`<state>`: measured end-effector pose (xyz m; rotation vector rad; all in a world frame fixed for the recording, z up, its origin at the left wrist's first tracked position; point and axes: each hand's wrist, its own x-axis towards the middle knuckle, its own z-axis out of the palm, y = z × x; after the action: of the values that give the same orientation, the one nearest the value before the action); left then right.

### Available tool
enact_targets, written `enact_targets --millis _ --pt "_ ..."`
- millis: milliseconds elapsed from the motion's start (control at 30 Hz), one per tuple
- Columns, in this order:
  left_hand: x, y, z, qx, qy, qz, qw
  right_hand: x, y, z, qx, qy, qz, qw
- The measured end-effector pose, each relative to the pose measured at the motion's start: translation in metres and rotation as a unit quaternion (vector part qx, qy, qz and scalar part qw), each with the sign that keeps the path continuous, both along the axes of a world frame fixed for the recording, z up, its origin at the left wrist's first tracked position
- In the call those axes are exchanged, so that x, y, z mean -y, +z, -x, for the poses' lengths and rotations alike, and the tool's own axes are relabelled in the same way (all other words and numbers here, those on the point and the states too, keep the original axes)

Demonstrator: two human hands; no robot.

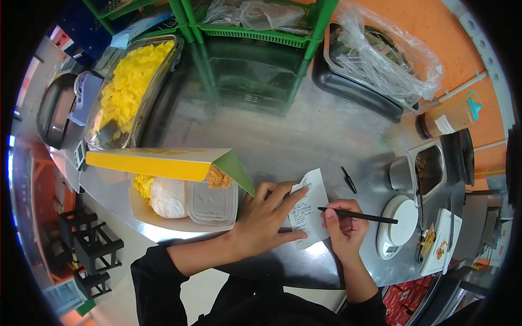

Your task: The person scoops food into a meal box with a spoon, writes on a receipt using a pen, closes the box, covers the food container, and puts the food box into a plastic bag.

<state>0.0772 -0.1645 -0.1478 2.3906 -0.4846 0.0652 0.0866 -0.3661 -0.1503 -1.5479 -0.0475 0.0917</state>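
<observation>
Receipt paper [309, 209] lies flat on the steel bench [326, 136], near its front edge, and I see my left hand [269, 220] pressing on it, fingers [291, 204] spread wide across its left side. My right hand [343, 225] sits just beside the slip's right edge, its fingers pinched narrow around a black pen [359, 216] whose tip touches the paper. Just left of my left hand stands an open yellow food box [179, 185] with a white mound, yellow food and a clear lidded tub inside. Another black pen [348, 180] lies on the bench behind the slip. To the right are a white scale [396, 228] and a metal container [427, 169]. Farther back, a clear tray of yellow food [130, 87] sits beside green crates [255, 32].
</observation>
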Motion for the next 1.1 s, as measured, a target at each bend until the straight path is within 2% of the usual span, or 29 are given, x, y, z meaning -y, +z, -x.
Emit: enact_targets --millis 67,200,267,300,367,567,600,667,700,767,867,933,1000,1033,1067,1100 --pt "0.000 0.000 0.000 0.002 0.001 0.002 1.000 -0.001 -0.005 0.000 0.049 0.023 0.035 0.998" --pt "-0.001 0.001 0.001 -0.010 0.000 -0.007 1.000 0.005 0.001 0.000 0.031 0.016 0.101 0.994" --pt "-0.002 0.002 0.001 -0.020 0.002 -0.011 1.000 0.015 0.001 0.001 0.115 0.049 0.276 0.953" --pt "-0.002 0.001 0.001 -0.004 0.005 -0.008 1.000 0.013 0.004 -0.001 0.116 0.049 0.276 0.953" --pt "-0.001 -0.001 0.001 0.011 0.009 -0.005 1.000 0.007 0.011 -0.005 0.156 0.073 0.372 0.912" --pt "0.000 0.004 -0.001 -0.007 -0.004 -0.010 1.000 0.001 0.012 -0.009 0.167 0.091 0.415 0.890" --pt "0.000 0.004 -0.001 -0.004 -0.006 -0.012 1.000 0.003 0.012 -0.010 0.168 0.091 0.415 0.890" --pt "0.000 0.005 -0.001 0.000 -0.009 -0.015 1.000 0.007 0.012 -0.011 0.101 0.075 0.310 0.942" --pt "0.001 0.007 -0.001 -0.008 -0.006 -0.008 1.000 0.009 0.009 -0.011 0.099 0.073 0.311 0.942" --pt "0.002 0.012 0.001 -0.014 -0.005 0.003 1.000 0.015 0.000 -0.012 0.061 -0.049 0.129 0.989" --pt "0.003 0.017 0.009 0.013 0.003 0.056 0.998 0.025 -0.004 -0.008 0.028 -0.072 0.076 0.994" --pt "0.000 0.024 0.030 0.105 -0.031 0.071 0.991 0.029 -0.012 -0.002 0.044 -0.095 0.046 0.993" --pt "-0.004 0.029 0.073 0.124 -0.114 0.086 0.982 0.026 -0.011 -0.005 0.025 -0.117 0.015 0.993" --pt "-0.009 0.039 0.101 0.091 -0.115 0.112 0.983 0.026 -0.013 -0.007 0.020 -0.118 0.017 0.993" --pt "-0.019 0.043 0.131 0.052 -0.085 0.116 0.988 0.027 -0.016 -0.007 0.015 -0.116 0.019 0.993" --pt "-0.028 0.038 0.162 0.032 -0.010 0.126 0.991 0.026 -0.017 -0.009 0.010 -0.114 0.009 0.993"
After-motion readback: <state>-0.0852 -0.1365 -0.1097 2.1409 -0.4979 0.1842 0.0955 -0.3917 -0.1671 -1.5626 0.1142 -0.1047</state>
